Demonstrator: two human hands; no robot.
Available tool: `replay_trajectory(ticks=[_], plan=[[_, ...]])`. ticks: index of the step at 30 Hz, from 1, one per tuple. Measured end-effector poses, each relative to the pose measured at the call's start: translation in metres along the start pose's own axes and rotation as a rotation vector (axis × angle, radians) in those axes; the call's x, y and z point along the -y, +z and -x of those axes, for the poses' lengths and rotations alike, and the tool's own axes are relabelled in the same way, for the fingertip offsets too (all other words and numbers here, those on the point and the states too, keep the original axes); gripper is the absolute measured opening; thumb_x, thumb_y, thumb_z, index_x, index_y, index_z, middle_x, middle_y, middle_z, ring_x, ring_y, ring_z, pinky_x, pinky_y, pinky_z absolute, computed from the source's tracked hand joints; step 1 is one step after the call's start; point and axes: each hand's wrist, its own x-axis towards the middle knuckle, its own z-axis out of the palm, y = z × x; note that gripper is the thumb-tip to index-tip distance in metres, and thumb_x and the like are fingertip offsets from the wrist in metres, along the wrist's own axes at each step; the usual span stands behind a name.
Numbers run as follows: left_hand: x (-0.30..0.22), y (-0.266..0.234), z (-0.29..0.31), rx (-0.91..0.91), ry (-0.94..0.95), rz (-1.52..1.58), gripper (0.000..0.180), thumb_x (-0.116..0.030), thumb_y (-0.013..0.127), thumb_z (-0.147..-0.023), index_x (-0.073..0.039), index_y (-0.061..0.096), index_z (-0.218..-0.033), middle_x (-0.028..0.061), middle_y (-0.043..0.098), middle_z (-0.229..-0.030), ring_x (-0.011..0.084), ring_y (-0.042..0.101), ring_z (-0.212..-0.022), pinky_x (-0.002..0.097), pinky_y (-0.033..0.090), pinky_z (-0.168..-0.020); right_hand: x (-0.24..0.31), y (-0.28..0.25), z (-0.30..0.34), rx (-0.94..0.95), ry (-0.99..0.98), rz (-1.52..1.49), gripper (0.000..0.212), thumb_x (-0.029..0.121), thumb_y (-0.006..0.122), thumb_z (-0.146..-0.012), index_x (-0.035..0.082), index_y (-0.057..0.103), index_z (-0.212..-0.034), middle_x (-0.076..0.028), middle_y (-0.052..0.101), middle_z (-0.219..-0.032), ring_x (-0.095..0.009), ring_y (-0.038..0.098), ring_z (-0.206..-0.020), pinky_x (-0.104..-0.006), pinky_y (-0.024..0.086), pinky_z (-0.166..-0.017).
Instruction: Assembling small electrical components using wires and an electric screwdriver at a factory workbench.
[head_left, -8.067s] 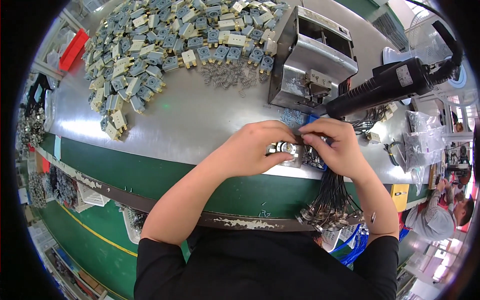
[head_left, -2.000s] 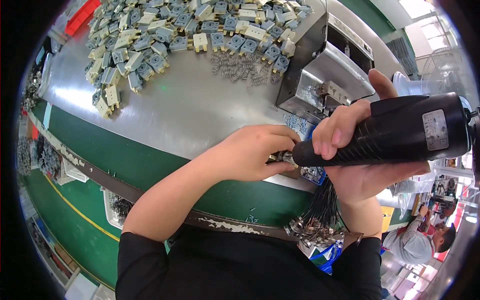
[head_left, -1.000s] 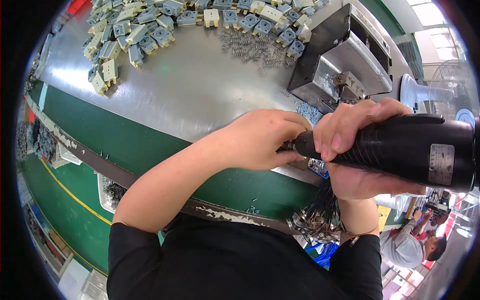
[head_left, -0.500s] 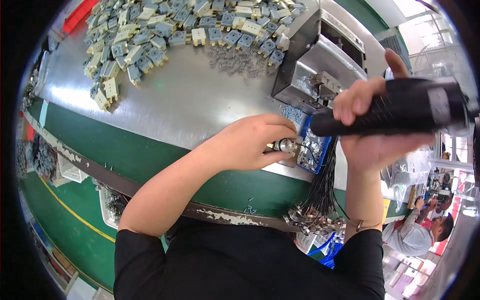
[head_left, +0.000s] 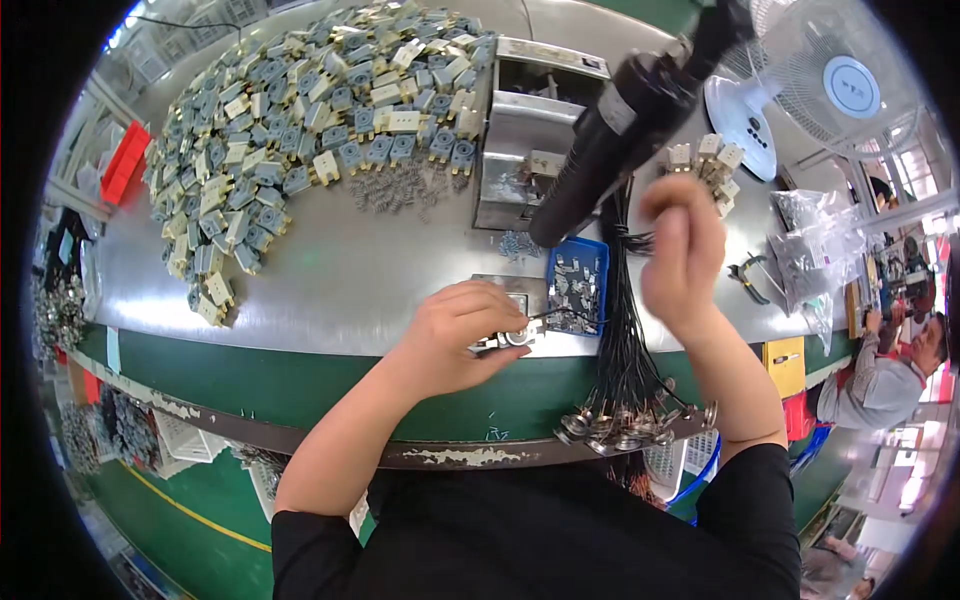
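My left hand (head_left: 465, 325) is closed on a small round metal part with a black wire (head_left: 518, 336), pinched at the front edge of the steel tabletop. Its wire runs right, past a blue tray (head_left: 604, 268) of small metal pieces. A black power screwdriver (head_left: 615, 135) hangs tilted above the tray, its lower end near some small screws (head_left: 517, 245). Apart from the screwdriver, my right hand (head_left: 688, 250) is raised with fingers curled and blurred; whether anything is in it does not show. Beside it hangs a bundle of black wires (head_left: 625, 350) with round metal ends.
A large heap of grey and cream socket-like parts (head_left: 330, 100) covers the back left, with loose springs (head_left: 390, 190) in front. Behind the screwdriver stands a metal box (head_left: 510, 150). A fan (head_left: 850, 85), pliers (head_left: 748, 278) and plastic bags (head_left: 815, 235) are at the right. A co-worker (head_left: 880, 385) sits beyond.
My right hand has let go of the screwdriver, which now hangs upright at a slant. The view has shifted, showing more of the right side. My left hand still grips the metal part.
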Motion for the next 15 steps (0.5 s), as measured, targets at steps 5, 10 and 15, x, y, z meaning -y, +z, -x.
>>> replay_trajectory(ticks=[5, 10, 15], plan=[[-0.006, 0.004, -0.005, 0.004, 0.062, -0.127, 0.032, -0.006, 0.092, -0.069, -0.005, 0.073, -0.094, 0.0087, 0.075, -0.093, 0.0284, 0.074, -0.086, 0.0407, 0.06, -0.081, 0.024, 0.007, 0.018, 0.63, -0.339, 0.065, 0.049, 0.034, 0.082, -0.082, 0.002, 0.067, -0.117, -0.013, 0.069, -0.106, -0.033, 0.068, -0.098, -0.0431, 0.055, -0.088], [-0.015, 0.007, -0.002, -0.12, 0.165, -0.31, 0.034, -0.011, 0.093, -0.069, -0.004, 0.073, -0.095, 0.0092, 0.076, -0.09, 0.0288, 0.073, -0.076, 0.0376, 0.059, -0.072, 0.015, 0.019, 0.043, 0.61, -0.327, 0.125, 0.047, 0.027, 0.082, -0.08, 0.003, 0.068, -0.118, -0.01, 0.07, -0.105, -0.031, 0.069, -0.098, -0.0419, 0.055, -0.087], [-0.03, 0.012, -0.009, -0.25, 0.063, -0.379, 0.04, -0.009, 0.095, -0.067, -0.003, 0.071, -0.099, 0.0103, 0.077, -0.091, 0.0231, 0.071, -0.07, 0.0333, 0.056, -0.063, 0.017, 0.019, 0.047, 0.453, -0.296, 0.16, 0.045, 0.024, 0.081, -0.078, 0.005, 0.069, -0.117, -0.007, 0.07, -0.099, -0.027, 0.069, -0.093, -0.0388, 0.055, -0.082]])
